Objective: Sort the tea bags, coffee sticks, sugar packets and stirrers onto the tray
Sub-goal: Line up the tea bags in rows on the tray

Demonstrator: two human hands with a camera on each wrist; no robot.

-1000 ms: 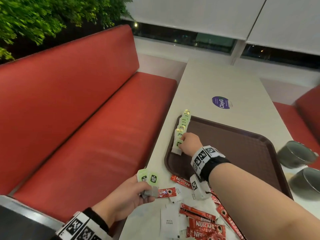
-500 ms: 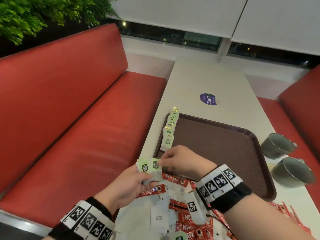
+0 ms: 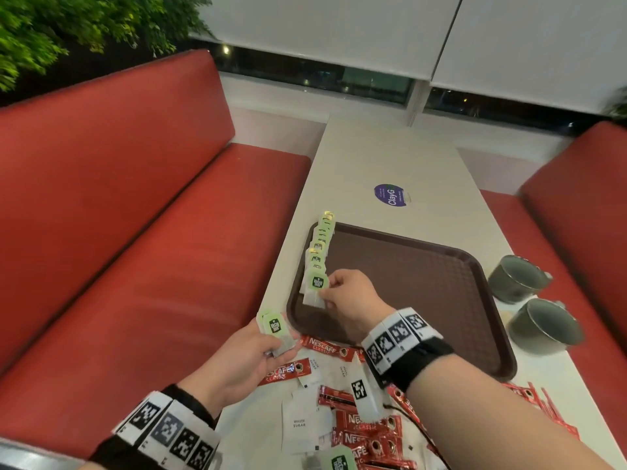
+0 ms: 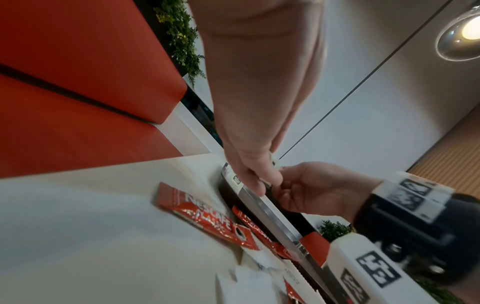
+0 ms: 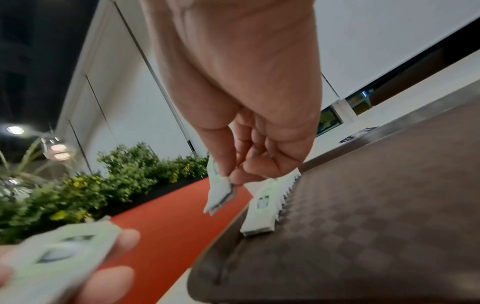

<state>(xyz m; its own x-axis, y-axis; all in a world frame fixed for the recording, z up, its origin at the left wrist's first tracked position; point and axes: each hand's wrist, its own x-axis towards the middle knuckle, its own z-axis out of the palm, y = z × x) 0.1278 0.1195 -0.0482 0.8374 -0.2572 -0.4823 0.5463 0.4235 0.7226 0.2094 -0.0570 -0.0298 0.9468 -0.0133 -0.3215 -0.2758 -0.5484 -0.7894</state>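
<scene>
A brown tray (image 3: 407, 286) lies on the white table, with a row of green tea bags (image 3: 320, 245) along its left edge. My right hand (image 3: 326, 293) pinches one tea bag (image 3: 317, 287) just above the near end of that row; the right wrist view shows this bag (image 5: 220, 195) hanging over the tray's rim beside the row (image 5: 262, 209). My left hand (image 3: 271, 347) grips a few more tea bags (image 3: 275, 329) off the tray's near-left corner. Red coffee sticks (image 3: 286, 369) and white sugar packets (image 3: 300, 422) lie scattered in front of the tray. No stirrers are visible.
Two grey cups (image 3: 517, 278) (image 3: 543, 325) stand on the table right of the tray. A purple sticker (image 3: 390, 195) is beyond it. Red benches (image 3: 135, 232) flank the table. More coffee sticks (image 3: 532, 396) lie at the tray's near-right corner.
My right hand went from the row back to my left hand, took one tea bag from it, and carried it to the near end of the row.
</scene>
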